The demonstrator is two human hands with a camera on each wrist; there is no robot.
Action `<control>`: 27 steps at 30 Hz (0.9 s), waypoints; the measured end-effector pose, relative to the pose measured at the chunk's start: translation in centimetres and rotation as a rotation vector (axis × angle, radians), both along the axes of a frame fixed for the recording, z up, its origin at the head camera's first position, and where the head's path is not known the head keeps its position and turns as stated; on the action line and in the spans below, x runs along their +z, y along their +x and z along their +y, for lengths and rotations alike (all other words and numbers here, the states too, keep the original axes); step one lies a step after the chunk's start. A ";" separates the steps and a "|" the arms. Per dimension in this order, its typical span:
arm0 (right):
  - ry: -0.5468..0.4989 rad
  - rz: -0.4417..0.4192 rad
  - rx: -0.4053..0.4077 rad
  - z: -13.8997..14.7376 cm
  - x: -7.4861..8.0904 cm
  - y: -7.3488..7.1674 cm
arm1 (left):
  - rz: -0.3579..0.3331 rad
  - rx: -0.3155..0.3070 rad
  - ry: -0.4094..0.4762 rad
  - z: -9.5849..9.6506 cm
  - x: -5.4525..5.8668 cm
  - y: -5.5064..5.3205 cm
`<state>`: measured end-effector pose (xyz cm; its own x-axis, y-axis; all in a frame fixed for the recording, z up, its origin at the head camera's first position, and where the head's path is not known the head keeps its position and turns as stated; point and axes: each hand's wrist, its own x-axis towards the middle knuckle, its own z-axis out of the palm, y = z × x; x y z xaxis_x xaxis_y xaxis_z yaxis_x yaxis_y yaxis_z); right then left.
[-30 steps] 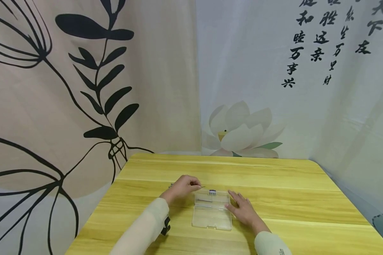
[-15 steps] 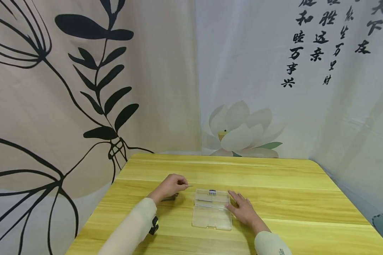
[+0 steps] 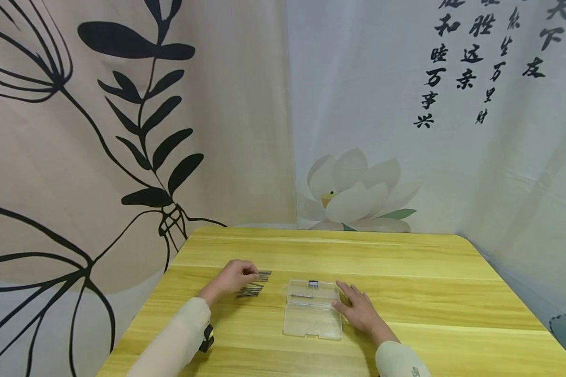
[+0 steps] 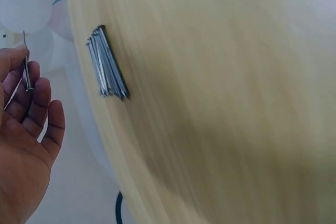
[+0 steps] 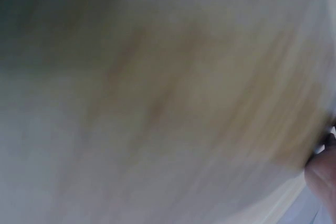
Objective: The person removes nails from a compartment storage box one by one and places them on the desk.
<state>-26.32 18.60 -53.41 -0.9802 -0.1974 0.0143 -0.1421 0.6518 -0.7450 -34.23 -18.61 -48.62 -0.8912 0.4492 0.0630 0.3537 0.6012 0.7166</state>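
Note:
My left hand (image 3: 231, 276) is over the left part of the table. In the left wrist view its thumb and index finger pinch a nail (image 4: 27, 74), with the nail's head toward the palm. Just beside and below the fingers lie two small groups of nails: an upper group (image 3: 264, 275) and a lower group (image 3: 249, 291). My right hand (image 3: 360, 310) rests with spread fingers at the right edge of a clear plastic box (image 3: 313, 320), which lies flat with its lid folded back. A thin dark line (image 3: 302, 297) shows in the box's far half; its kind is unclear.
A small dark clasp-like piece (image 3: 313, 284) sits at the box's far edge. The wood-grain table (image 3: 405, 272) reaches back to printed cloth hangings (image 3: 245, 131). The right wrist view is blurred, with a fingertip (image 5: 323, 174) at its edge.
My left hand has moved left, from beside the box to the nail groups, carrying the nail. The nails it covered now show. My right hand and the box have stayed in place.

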 end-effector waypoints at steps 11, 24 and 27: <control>0.008 0.002 0.000 0.0 0.0 -0.1 | 0.007 -0.046 -0.042 -1.9 -1.1 1.1; -0.004 0.001 -0.004 -0.2 0.2 0.1 | 0.023 -0.065 -0.042 -2.8 -2.6 1.9; -0.003 0.001 -0.005 -0.2 0.2 0.1 | 0.024 -0.067 -0.038 -2.9 -2.8 2.0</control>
<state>-26.19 18.43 -53.18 -0.9812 -0.1925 0.0156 -0.1394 0.6501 -0.7470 -32.27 -21.46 -51.40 -0.8577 0.5099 0.0655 0.4105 0.6024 0.6845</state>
